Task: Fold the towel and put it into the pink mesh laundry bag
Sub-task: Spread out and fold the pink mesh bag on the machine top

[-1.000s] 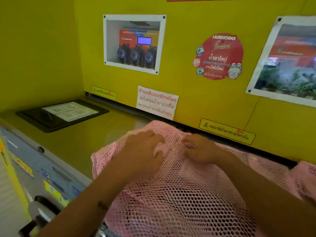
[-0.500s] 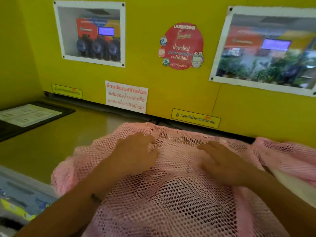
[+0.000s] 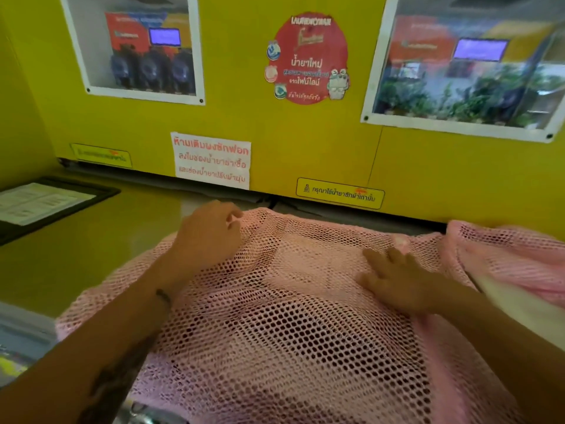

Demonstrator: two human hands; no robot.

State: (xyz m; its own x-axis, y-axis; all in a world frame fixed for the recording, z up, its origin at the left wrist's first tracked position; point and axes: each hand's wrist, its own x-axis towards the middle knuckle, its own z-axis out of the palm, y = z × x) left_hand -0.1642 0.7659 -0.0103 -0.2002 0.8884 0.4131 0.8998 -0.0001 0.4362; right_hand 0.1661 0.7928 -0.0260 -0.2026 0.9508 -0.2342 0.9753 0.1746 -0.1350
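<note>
The pink mesh laundry bag (image 3: 275, 316) lies spread over the yellow tabletop (image 3: 76, 264), a pale folded shape, probably the towel, showing through its mesh. The stowing looks done; next comes smoothing or closing. The left hand (image 3: 208, 237) curls loosely on the bag's far left edge; the right hand (image 3: 394, 280) presses flat, fingers spread, holding nothing.

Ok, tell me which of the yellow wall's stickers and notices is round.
The red round sticker high between the two framed pictures. The white paper notice and yellow labels below are rectangular.
</note>
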